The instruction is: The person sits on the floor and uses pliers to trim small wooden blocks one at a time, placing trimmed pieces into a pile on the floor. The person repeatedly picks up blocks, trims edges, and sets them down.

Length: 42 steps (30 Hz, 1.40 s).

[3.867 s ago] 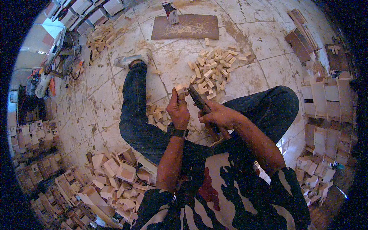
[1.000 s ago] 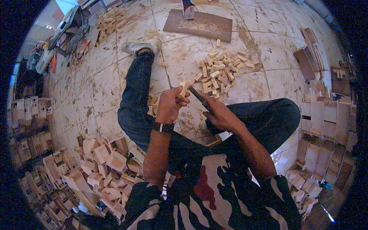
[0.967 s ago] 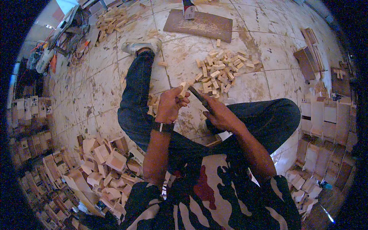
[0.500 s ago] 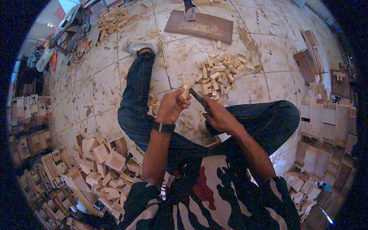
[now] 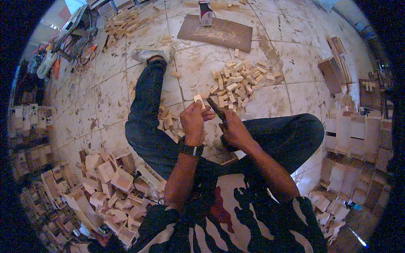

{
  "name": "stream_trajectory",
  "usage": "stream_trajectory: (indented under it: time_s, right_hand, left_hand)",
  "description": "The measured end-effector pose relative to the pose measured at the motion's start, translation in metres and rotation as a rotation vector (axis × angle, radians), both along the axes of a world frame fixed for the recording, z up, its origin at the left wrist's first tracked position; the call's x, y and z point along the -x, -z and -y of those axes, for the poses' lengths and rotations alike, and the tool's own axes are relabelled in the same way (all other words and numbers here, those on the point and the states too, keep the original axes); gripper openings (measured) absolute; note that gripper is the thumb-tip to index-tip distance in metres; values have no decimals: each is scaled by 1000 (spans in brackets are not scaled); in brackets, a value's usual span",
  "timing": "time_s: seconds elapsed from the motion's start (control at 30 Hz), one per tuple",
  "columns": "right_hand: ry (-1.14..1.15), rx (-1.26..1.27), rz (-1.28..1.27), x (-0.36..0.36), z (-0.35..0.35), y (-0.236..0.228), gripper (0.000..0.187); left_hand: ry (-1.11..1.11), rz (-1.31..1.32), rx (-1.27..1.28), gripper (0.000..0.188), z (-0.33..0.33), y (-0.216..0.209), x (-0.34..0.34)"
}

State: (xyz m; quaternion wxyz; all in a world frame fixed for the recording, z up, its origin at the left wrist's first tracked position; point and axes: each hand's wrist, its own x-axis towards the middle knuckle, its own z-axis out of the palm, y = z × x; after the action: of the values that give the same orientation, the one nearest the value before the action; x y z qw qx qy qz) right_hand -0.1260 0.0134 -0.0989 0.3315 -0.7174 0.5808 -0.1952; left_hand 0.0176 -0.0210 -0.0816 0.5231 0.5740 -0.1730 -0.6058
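Note:
My left hand [image 5: 193, 126], with a dark band on its wrist, pinches a small pale wooden block [image 5: 198, 99] between thumb and fingers, its far end pointing up. Just to the right, my right hand [image 5: 235, 130] is wrapped round a dark, flat, narrow file [image 5: 215, 108]. The file's tip slants up to the left, close to the block but apart from it. Beyond both hands lies a heap of similar small wooden blocks [image 5: 234, 82] on the tiled floor. Several more blocks [image 5: 168, 122] lie beside my left hand, along my left leg, partly hidden.
A brown board [image 5: 223, 36] strewn with sawdust lies ahead, a small box [image 5: 205, 14] on it. To my left rises a big pile of larger wooden pieces [image 5: 114, 181]. Wooden parts are stacked at right [image 5: 358, 135]. Tools and cables [image 5: 63, 59] lie far left.
My left hand has shifted right and down, and the block has turned and come away from the file. The right hand still grips the file. The whole view has shifted slightly.

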Motion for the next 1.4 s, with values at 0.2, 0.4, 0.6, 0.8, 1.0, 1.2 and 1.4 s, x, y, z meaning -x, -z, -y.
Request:
stream_trajectory:
  time_s: [0.2, 0.4, 0.6, 0.8, 1.0, 1.2, 1.4]
  right_hand:
    - [8, -342, 392, 4, -1, -11, 54]
    - [-41, -211, 246, 5, 2, -20, 53]
    - [-39, 1, 41, 2, 0, -16, 52]
    - [-71, 189, -178, 0, 8, -12, 57]
    - [-79, 345, -289, -1, 11, -10, 61]
    - [-98, 359, -268, -2, 11, -12, 61]
    - [-88, 287, -230, -2, 11, -11, 58]
  left_hand:
    - [90, 264, 85, 28, 4, -21, -14]
    - [166, 390, 110, 28, -1, -28, -19]
    - [15, -172, -116, 24, 3, -8, -29]
    - [55, -666, -178, 20, 4, 1, -44]
    - [-7, -680, -257, 17, 4, -4, -39]
    - [-6, -741, -266, 16, 3, 1, -39]
    - [35, -804, -268, 15, 1, 4, -40]
